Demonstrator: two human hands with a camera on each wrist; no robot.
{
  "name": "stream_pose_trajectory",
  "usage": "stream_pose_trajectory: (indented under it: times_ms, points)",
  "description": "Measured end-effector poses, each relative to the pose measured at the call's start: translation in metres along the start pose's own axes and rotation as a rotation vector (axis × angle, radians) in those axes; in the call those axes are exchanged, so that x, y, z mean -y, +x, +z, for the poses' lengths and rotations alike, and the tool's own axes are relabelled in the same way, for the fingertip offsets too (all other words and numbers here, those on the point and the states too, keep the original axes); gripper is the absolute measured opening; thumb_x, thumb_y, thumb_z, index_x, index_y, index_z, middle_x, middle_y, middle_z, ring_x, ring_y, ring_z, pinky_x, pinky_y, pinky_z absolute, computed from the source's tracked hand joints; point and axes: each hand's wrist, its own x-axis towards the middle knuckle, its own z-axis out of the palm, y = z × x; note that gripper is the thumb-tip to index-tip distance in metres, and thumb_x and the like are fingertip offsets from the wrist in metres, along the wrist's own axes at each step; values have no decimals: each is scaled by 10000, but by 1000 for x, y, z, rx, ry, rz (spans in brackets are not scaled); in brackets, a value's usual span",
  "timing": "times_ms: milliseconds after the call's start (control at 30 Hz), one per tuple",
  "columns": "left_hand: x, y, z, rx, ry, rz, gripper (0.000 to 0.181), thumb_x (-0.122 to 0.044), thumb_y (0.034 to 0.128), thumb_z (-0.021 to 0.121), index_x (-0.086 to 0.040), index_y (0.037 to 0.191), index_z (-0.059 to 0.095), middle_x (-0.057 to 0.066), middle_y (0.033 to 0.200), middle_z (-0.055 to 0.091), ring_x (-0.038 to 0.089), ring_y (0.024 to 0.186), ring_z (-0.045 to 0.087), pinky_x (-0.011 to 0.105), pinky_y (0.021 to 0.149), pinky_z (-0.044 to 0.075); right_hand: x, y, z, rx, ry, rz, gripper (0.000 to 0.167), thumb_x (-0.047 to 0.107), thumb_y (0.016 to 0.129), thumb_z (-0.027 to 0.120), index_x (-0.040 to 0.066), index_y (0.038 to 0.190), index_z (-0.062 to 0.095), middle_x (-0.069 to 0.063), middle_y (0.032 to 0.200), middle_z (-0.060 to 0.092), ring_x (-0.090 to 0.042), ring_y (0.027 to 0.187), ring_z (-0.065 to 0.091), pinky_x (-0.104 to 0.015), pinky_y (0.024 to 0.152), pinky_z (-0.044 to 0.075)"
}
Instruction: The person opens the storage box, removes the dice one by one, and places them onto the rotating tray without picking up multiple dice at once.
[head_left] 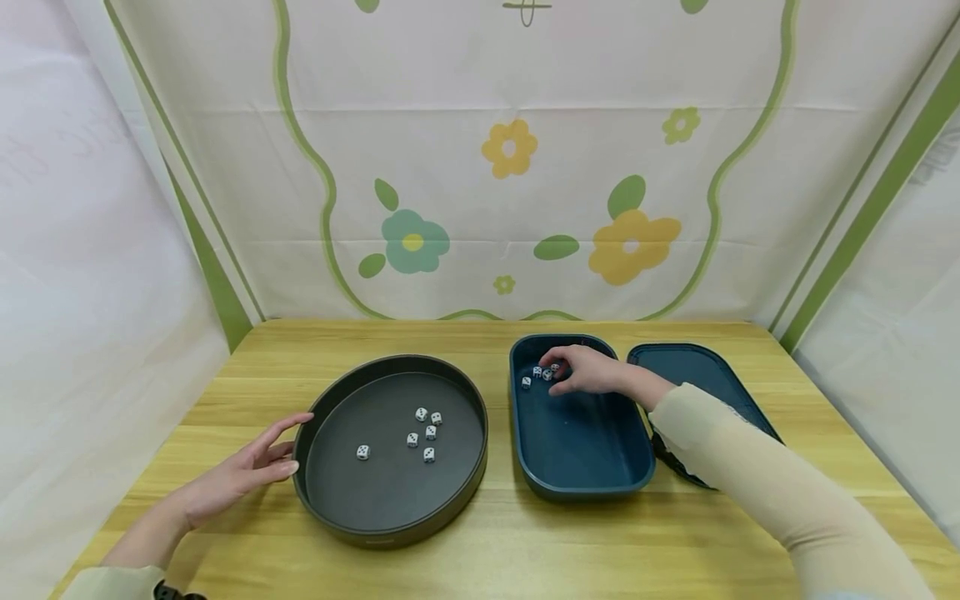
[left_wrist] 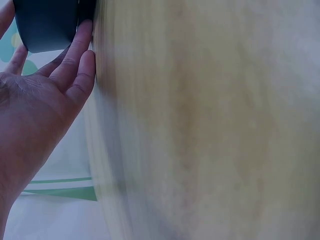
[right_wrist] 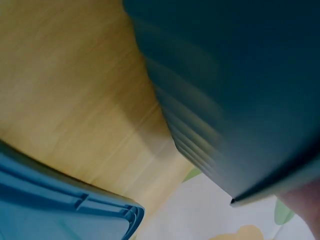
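Note:
A round dark pan [head_left: 390, 508] stands left of centre with several white dice [head_left: 431, 432] inside, their black pips showing. My left hand [head_left: 232, 479] rests its fingers and thumb against the pan's left wall; the left wrist view shows this hand [left_wrist: 50, 95] at the dark wall too. To the right is a deep blue rectangular container [head_left: 585, 450]. My right hand [head_left: 588, 371] reaches over its right wall, thumb and fingers apart around several white dice [head_left: 537, 372] in the far part. Whether its fingertips touch a die is hard to tell.
A blue lid [head_left: 693, 367] lies right of the container, partly under the right forearm; its edge [right_wrist: 75, 195] shows in the right wrist view. Everything stands on a wooden table [head_left: 495, 550]. A flowered cloth [head_left: 465, 167] hangs behind.

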Motion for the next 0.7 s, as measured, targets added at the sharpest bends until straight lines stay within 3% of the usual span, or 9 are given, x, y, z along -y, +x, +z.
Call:
stream_pose_trajectory:
  times_ms: [100, 400, 600, 700]
  points:
    - [0, 1, 1, 5, -9, 1, 631, -119, 1028, 470, -192, 1556, 133, 298, 1546, 79, 533, 1358, 90, 256, 904, 406, -3, 1, 3, 6, -12, 17, 485, 157, 885, 727, -16, 1301, 548, -147, 1223, 591, -280, 1062, 596, -387, 854, 497]
    - [-1, 1, 1, -3, 0, 17, 629, -113, 1027, 470, -191, 1555, 138, 299, 1543, 84, 538, 1350, 103, 235, 896, 410, -8, 0, 8, 12, 20, -14, 373, 56, 876, 713, -23, 1224, 606, -137, 1185, 619, -244, 996, 622, -346, 827, 508]
    - [0, 1, 1, -1, 19, 6, 637, -115, 1026, 471, -196, 1557, 128, 293, 1548, 73, 549, 1352, 94, 440, 951, 375, -12, 1, 12, 24, 30, -80, 267, 8, 870, 700, 14, 1134, 662, -35, 1004, 649, -153, 878, 608, -307, 764, 502]
    - [0, 1, 1, -1, 21, 6, 638, -115, 1026, 470, -193, 1557, 126, 292, 1549, 70, 551, 1351, 94, 475, 951, 362, -14, 1, 14, 30, 30, -95, 215, 12, 873, 696, 31, 1087, 681, -3, 933, 642, -130, 837, 593, -294, 742, 494]
